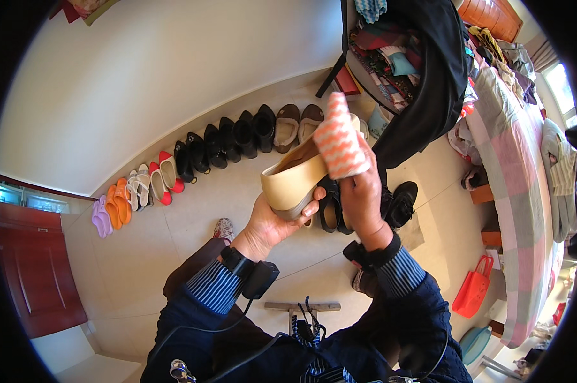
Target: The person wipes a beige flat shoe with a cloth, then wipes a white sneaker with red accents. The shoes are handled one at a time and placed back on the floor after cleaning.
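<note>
My left hand (274, 222) grips a pale yellow shoe (293, 184) by its heel and grey sole. My right hand (362, 196) holds an orange and white zigzag-patterned cloth (341, 139) against the shoe's front part. The cloth and my fingers hide much of the toe. Below the shoe, partly covered by my hands, dark shoes (330, 210) stand on the tiled floor. A black laced shoe (402, 203) lies just right of my right wrist.
Along the wall runs a row of footwear, with black boots (244, 131), fur-lined brown slippers (287, 127), red-toed flats (161, 182) and orange slippers (117, 203). A chair with clothes (398, 67) is at the upper right. A bed (504, 191) and red bag (472, 292) are at the right.
</note>
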`<action>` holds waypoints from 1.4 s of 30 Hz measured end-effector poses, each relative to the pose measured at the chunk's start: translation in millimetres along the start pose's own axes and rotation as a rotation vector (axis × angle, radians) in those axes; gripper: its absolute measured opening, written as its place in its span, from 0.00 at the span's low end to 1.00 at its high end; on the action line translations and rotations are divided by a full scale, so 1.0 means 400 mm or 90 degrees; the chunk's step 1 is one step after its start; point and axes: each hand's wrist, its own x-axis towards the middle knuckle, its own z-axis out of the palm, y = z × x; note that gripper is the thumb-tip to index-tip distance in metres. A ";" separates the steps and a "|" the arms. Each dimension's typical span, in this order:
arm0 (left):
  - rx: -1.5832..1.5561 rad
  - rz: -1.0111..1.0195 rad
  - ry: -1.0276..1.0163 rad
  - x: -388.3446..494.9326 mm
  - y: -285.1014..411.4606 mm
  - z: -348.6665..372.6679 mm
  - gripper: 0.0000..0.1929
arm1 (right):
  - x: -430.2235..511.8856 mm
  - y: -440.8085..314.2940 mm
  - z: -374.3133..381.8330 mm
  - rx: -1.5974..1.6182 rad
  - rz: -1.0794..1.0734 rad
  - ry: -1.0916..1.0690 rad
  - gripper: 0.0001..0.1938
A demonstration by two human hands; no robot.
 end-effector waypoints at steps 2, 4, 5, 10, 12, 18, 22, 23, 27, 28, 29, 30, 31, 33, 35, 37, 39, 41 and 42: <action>0.008 0.061 0.041 0.002 -0.005 0.003 0.25 | -0.022 -0.027 0.010 -0.005 -0.031 -0.050 0.22; -0.034 0.098 0.073 0.002 -0.006 0.002 0.25 | -0.034 -0.028 0.016 0.027 -0.041 -0.024 0.21; -0.044 0.053 0.021 0.001 -0.003 -0.001 0.25 | -0.034 -0.016 0.016 0.024 -0.032 -0.042 0.20; -0.031 -0.089 -0.020 -0.008 0.004 -0.006 0.28 | 0.010 0.126 -0.019 0.007 0.106 0.104 0.11; -0.030 -0.091 -0.011 -0.013 0.001 -0.004 0.28 | 0.021 0.161 -0.037 0.153 0.247 0.141 0.07; 0.125 -0.059 0.018 -0.012 -0.007 0.003 0.28 | 0.001 0.143 -0.025 0.174 0.208 0.112 0.08; 0.227 -0.029 0.030 -0.020 -0.020 0.010 0.27 | 0.018 0.158 -0.022 0.026 0.147 0.100 0.09; 0.238 -0.024 0.028 -0.023 -0.021 0.011 0.27 | 0.028 0.172 -0.033 0.021 0.192 0.103 0.08; 0.320 -0.008 0.106 -0.032 -0.029 0.011 0.28 | 0.035 0.193 -0.063 0.028 0.230 0.182 0.06; 0.309 -0.023 0.083 -0.031 -0.028 0.009 0.29 | 0.031 0.188 -0.062 0.054 0.136 0.141 0.09; 0.296 -0.034 0.058 -0.030 -0.025 0.007 0.29 | 0.028 0.182 -0.062 0.089 0.088 0.110 0.12; 0.275 -0.043 0.043 -0.030 -0.023 0.006 0.28 | 0.028 0.174 -0.065 0.028 0.042 0.049 0.12; 0.252 -0.048 0.027 -0.030 -0.022 0.005 0.27 | 0.030 0.165 -0.066 -0.015 0.020 -0.009 0.10; 0.279 -0.039 0.023 -0.035 -0.022 0.006 0.26 | 0.045 0.152 -0.075 -0.111 0.011 0.033 0.10; 0.373 -0.006 0.047 -0.047 -0.024 0.011 0.25 | 0.077 0.154 -0.095 0.000 0.235 0.018 0.10; 0.416 0.038 0.145 -0.045 -0.035 0.015 0.25 | 0.086 0.147 -0.111 -0.024 0.245 0.139 0.12; 0.482 0.083 0.155 -0.042 -0.040 0.016 0.24 | 0.077 0.140 -0.118 -0.087 0.137 0.158 0.10; 0.522 0.087 0.058 -0.037 -0.032 0.013 0.25 | 0.056 0.128 -0.099 -0.066 0.036 0.066 0.11; 0.441 0.047 -0.044 -0.035 -0.026 0.011 0.25 | 0.048 0.125 -0.092 -0.066 -0.041 -0.006 0.10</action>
